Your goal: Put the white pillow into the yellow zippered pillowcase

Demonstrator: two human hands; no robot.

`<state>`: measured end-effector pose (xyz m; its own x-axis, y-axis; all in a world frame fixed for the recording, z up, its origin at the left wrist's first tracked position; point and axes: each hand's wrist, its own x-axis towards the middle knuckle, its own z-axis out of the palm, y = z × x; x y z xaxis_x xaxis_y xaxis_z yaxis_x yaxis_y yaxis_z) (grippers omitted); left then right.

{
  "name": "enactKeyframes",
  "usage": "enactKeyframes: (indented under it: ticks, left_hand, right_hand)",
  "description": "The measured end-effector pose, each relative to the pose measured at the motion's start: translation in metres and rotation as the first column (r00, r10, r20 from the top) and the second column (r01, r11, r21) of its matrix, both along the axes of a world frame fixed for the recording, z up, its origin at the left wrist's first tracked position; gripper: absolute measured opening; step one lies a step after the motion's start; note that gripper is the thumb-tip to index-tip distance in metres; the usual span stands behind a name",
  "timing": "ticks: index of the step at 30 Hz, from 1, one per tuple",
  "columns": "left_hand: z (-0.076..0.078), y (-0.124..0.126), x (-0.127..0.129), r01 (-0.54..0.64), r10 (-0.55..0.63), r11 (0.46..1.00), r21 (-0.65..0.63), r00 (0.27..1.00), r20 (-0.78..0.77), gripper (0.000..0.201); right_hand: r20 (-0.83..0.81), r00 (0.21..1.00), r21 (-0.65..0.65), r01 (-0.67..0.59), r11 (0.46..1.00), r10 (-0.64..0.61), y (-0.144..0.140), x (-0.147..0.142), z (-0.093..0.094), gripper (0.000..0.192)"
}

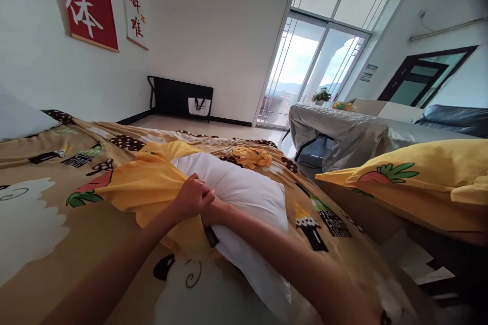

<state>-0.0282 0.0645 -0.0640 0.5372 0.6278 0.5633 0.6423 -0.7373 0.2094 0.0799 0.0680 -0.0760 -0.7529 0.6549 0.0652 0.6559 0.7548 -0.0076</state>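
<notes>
A white pillow (251,195) lies on the patterned bedding, its left end partly covered by a yellow pillowcase (148,177) with a carrot print. My left hand (192,198) is closed in a fist on the pillowcase near its mouth, with the cloth bunched around it. My right hand (209,210) presses close beside it at the pillowcase's edge, over the pillow. Its fingers are hidden behind the left hand and the cloth, so their grip does not show. Behind the pillow sits a crumpled yellow cloth (251,157).
Tan bedding (114,259) with sheep and mushroom prints spreads under everything. On the right rests another yellow carrot-print pillow (427,177). Beyond stand a plastic-covered table (335,124) with a potted plant (321,95), and a black folded frame (171,96) against the wall.
</notes>
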Motion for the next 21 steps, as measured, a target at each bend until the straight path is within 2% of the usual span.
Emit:
enactKeyframes:
  ticks: [3, 5, 8, 10, 11, 13, 15, 16, 18, 19, 21]
  left_hand:
    - [0.004, 0.001, -0.024, 0.0, 0.002, 1.0, 0.027, 0.998, -0.07, 0.042]
    - [0.006, 0.0, -0.046, -0.021, 0.027, 0.999, 0.049, 0.992, -0.127, 0.042]
    - [0.002, -0.002, -0.077, -0.068, 0.076, 0.996, 0.062, 0.987, -0.143, 0.033]
    - [-0.004, -0.002, -0.089, -0.081, 0.09, 0.994, 0.076, 0.988, -0.122, 0.026]
    - [-0.008, -0.002, -0.09, -0.081, 0.09, 0.993, 0.085, 0.989, -0.118, 0.024]
    - [-0.015, 0.001, -0.087, -0.064, 0.075, 0.994, 0.089, 0.989, -0.125, 0.024]
    - [-0.018, 0.003, -0.076, -0.051, 0.062, 0.995, 0.082, 0.989, -0.135, 0.028]
    - [-0.018, 0.003, -0.07, -0.05, 0.061, 0.996, 0.078, 0.989, -0.137, 0.031]
    - [-0.01, 0.0, -0.055, -0.048, 0.056, 0.996, 0.068, 0.991, -0.122, 0.038]
    - [-0.003, -0.003, -0.046, -0.041, 0.047, 0.997, 0.062, 0.994, -0.096, 0.042]
    - [0.014, -0.007, -0.029, -0.011, 0.01, 0.999, 0.048, 1.0, 0.01, 0.051]
  right_hand:
    - [0.056, 0.994, 0.041, -0.096, 0.994, 0.094, -0.016, 0.011, 0.015, 0.021]
    - [0.044, 0.996, 0.138, -0.082, 0.987, 0.076, -0.039, 0.024, 0.022, 0.038]
    - [-0.081, 0.99, 0.291, 0.138, 0.947, -0.12, -0.077, 0.043, 0.014, 0.081]
    - [-0.106, 0.962, 0.341, 0.273, 0.899, -0.252, -0.096, 0.051, -0.003, 0.096]
    - [-0.097, 0.949, 0.359, 0.315, 0.879, -0.3, -0.1, 0.052, -0.012, 0.094]
    - [-0.047, 0.936, 0.385, 0.34, 0.858, -0.35, -0.1, 0.052, -0.027, 0.077]
    - [0.021, 0.944, 0.362, 0.299, 0.883, -0.328, -0.088, 0.05, -0.028, 0.063]
    - [0.057, 0.957, 0.325, 0.251, 0.912, -0.284, -0.08, 0.049, -0.022, 0.061]
    - [0.106, 0.979, 0.228, 0.145, 0.963, -0.173, -0.063, 0.047, 0.003, 0.062]
    - [0.111, 0.985, 0.189, 0.113, 0.975, -0.136, -0.056, 0.046, 0.019, 0.061]
    - [0.095, 0.985, 0.158, 0.126, 0.979, -0.142, -0.045, 0.043, 0.05, 0.049]
